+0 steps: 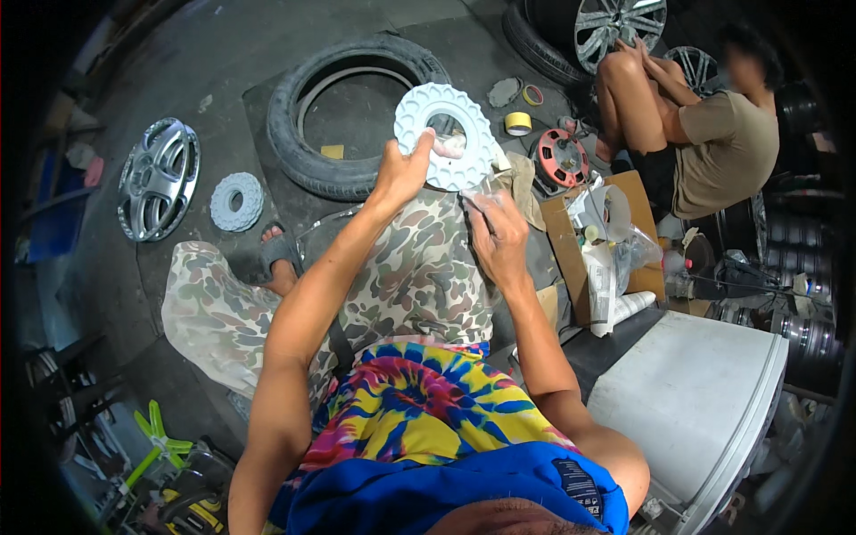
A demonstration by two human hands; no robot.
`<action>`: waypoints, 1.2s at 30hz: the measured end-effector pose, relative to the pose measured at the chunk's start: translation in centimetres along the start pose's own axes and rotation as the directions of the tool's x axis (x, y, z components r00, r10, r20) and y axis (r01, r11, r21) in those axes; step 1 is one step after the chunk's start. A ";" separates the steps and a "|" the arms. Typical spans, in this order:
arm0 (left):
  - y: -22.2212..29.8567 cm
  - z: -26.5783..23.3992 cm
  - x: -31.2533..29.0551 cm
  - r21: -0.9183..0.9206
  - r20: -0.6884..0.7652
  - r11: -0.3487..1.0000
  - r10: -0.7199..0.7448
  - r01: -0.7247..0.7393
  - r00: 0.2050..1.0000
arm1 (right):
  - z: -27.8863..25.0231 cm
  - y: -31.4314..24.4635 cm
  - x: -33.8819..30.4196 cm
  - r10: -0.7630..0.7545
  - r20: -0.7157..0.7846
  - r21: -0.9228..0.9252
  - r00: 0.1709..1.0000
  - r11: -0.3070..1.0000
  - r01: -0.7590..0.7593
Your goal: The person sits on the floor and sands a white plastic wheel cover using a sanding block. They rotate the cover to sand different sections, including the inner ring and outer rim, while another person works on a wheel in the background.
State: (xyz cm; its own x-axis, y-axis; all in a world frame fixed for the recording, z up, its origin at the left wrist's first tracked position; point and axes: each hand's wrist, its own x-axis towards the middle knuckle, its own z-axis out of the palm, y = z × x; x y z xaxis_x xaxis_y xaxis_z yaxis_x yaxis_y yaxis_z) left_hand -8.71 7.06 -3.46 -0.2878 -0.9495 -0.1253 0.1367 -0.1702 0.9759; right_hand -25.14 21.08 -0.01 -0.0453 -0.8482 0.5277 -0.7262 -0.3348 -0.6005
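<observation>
My left hand point(403, 171) is closed on the lower left rim of a white ring point(446, 135), thumb over the front face and fingers curled behind. The ring has a scalloped outer edge and an open centre; I hold it up over my knee, its face turned toward me, clear of the floor point(223, 53).

My right hand point(497, 234) sits just below the ring's lower right edge. Fingers are bunched and pinched shut on a crumpled clear plastic wrap point(486, 189); the wrap touches the ring's rim. Under it a beige rag point(526, 192) hangs over my knee.

Second ring point(236, 201), same shape, greyer, lies flat on the floor well to the left, beside a silver wheel point(159, 178). A tyre point(357, 111) lies flat on the floor behind the held ring. Two tape rolls point(519, 122) and a red cable reel point(561, 158) sit on the floor to the right of the tyre. An open cardboard box point(640, 201) of odds and ends stands further right, near a second person point(704, 143) seated by another wheel.
</observation>
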 end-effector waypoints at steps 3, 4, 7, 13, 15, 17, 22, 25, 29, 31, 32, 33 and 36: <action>-0.2 0.5 -0.2 0.041 -0.034 0.999 -0.011 0.012 0.999 | 0.1 -0.6 0.1 -0.012 -0.004 -0.029 1.000 1.000 0.012; 0.0 0.7 -0.3 0.054 -0.045 0.998 -0.012 0.014 0.999 | 0.4 -0.9 0.2 -0.030 -0.001 -0.048 1.000 0.998 0.030; 0.1 1.4 -0.5 0.088 -0.142 0.996 0.045 -0.033 0.989 | 0.8 -1.7 0.9 0.010 0.021 -0.006 1.000 1.000 -0.010; 1.1 0.9 -0.8 0.064 -0.117 0.998 0.030 -0.023 0.993 | -0.7 -1.6 1.6 -0.009 0.133 0.139 0.991 0.990 -0.009; 1.5 1.1 -1.0 0.056 -0.067 0.997 0.050 -0.047 0.996 | -1.1 -1.1 1.7 -0.076 0.132 0.046 0.988 0.996 0.070; 1.9 1.1 -1.1 0.031 -0.025 0.999 0.033 -0.032 0.999 | -1.4 -0.7 2.1 -0.142 0.134 -0.050 0.981 0.987 0.150; 2.9 1.2 -1.7 0.184 -0.026 0.982 0.058 -0.053 0.998 | -1.9 -1.2 2.5 -0.104 0.305 -0.191 0.947 0.967 0.168; 2.4 0.8 -1.4 0.065 -0.059 0.996 0.070 -0.066 0.996 | -3.0 -0.5 2.2 -0.090 0.326 -0.160 0.941 0.976 0.149; 3.2 1.3 -1.7 0.151 -0.043 0.988 0.044 -0.037 0.998 | -3.1 -0.9 2.5 -0.075 0.157 -0.053 0.985 0.995 0.084; 2.9 1.4 -1.7 0.146 -0.037 0.988 0.062 -0.056 0.997 | -1.5 -0.9 2.5 -0.102 0.098 -0.041 0.990 0.993 0.107; 3.1 1.3 -1.7 0.147 -0.039 0.987 0.075 -0.068 0.996 | -0.8 -0.5 2.5 -0.102 0.104 -0.062 0.989 0.992 0.109; 3.2 1.3 -1.7 0.164 -0.051 0.985 0.057 -0.048 0.997 | -0.8 -0.3 2.1 -0.093 0.110 -0.071 0.990 0.992 0.101; 2.4 0.6 -1.0 0.147 0.003 0.988 -0.041 0.041 0.999 | -1.9 0.6 0.5 -0.030 0.181 -0.080 0.983 0.996 0.045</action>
State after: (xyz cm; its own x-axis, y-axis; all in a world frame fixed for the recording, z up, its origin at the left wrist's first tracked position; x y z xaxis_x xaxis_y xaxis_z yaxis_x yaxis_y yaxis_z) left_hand -8.70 7.73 -0.88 -0.2956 -0.9409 -0.1651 -0.0156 -0.1681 0.9856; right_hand -26.89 21.20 1.04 0.1015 -0.8980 0.4281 -0.7800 -0.3389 -0.5260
